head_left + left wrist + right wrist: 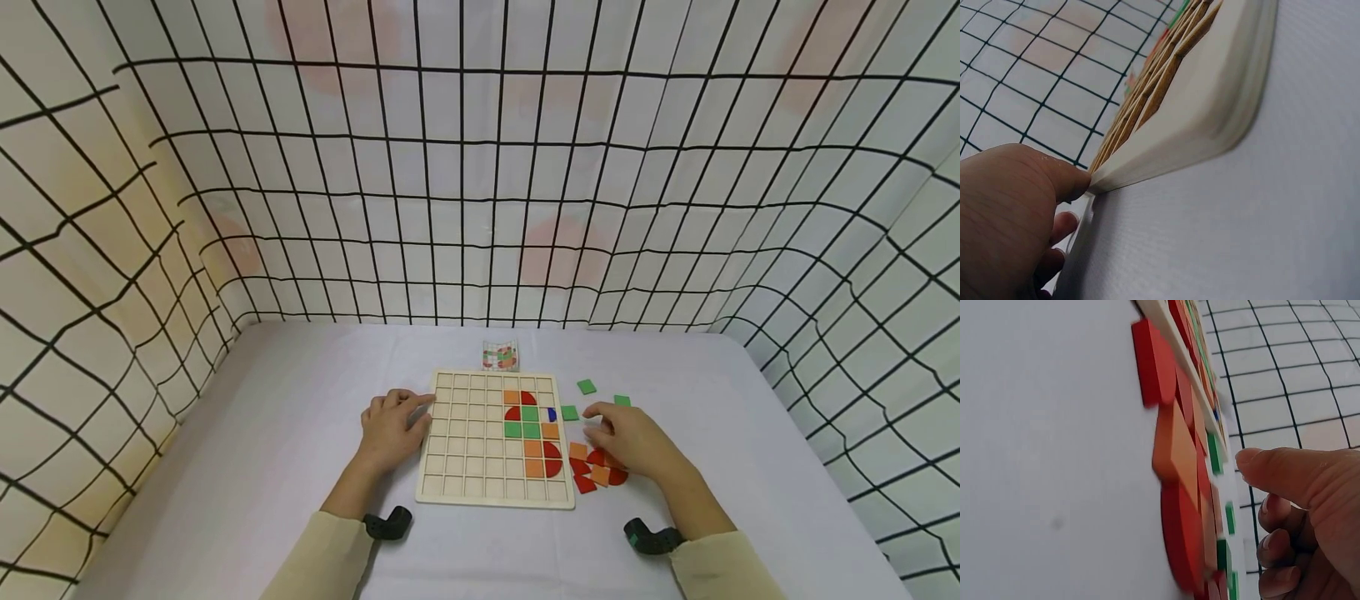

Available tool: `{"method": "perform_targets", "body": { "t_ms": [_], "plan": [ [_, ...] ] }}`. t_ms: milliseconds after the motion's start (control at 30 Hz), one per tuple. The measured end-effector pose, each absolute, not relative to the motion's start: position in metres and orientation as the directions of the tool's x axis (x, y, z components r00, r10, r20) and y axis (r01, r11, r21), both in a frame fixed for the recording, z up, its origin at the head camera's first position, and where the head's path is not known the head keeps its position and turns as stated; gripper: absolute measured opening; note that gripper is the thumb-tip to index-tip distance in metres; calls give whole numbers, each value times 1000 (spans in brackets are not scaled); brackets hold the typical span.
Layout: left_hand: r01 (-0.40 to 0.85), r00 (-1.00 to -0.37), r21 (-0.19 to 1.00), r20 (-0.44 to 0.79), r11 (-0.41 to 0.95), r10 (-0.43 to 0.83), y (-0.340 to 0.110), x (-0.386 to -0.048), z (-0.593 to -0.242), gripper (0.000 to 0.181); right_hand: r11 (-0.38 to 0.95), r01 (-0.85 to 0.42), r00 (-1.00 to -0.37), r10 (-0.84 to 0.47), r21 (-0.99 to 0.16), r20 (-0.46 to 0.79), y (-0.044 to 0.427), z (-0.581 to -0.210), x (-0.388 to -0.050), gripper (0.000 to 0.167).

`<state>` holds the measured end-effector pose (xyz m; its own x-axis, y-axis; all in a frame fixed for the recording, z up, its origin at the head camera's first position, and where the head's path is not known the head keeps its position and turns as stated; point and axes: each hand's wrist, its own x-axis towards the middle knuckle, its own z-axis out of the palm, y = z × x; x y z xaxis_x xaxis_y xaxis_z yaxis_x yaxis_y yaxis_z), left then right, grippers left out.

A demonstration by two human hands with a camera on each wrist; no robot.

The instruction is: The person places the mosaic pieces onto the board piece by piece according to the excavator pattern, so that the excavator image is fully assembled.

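Observation:
A pale wooden grid board (480,503) lies flat, with orange and green squares, red rounded pieces and a blue piece (552,414) in its right-hand cells. My left hand (390,432) rests at the board's left edge, its index finger and thumb touching the rim. In the left wrist view, the thumb (1072,181) meets the board's side (1179,140). To the right of the board, my right hand (630,437) hovers with loosely bent fingers and nothing visible in them. Close to its fingertips lies a green square tile (570,412). Loose red and orange pieces (600,475) lie below that hand.
Behind the board stands a small card (500,356) with a coloured pattern. More green tiles (587,387) lie at the right. A black wire grid (461,200) surrounds the white-covered table (300,400) at the back and sides.

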<state>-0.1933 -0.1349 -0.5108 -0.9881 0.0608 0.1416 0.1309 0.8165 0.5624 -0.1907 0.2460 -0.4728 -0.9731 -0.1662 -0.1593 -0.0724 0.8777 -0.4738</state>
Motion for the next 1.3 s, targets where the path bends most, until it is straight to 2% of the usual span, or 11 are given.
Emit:
{"method": "perform_targets", "body": {
  "t_ms": [267,467,1033,1300],
  "plan": [
    [129,-989,569,137,812,62,-136,-193,-512,36,901,-94,-974,-171,-425,-146,265,-476,-186,30],
    [123,-990,574,133,810,57,-136,-193,-510,36,902,-83,-973,-166,-424,-162,270,-479,-182,20],
    [140,-987,577,146,805,67,-135,-194,-509,36,896,-82,-970,-172,-436,-172,269,-482,-183,25],
    [142,-987,575,148,805,69,-136,-194,-512,36,895,-113,-974,-186,-431,-130,264,-481,-184,16]
  ]
}}
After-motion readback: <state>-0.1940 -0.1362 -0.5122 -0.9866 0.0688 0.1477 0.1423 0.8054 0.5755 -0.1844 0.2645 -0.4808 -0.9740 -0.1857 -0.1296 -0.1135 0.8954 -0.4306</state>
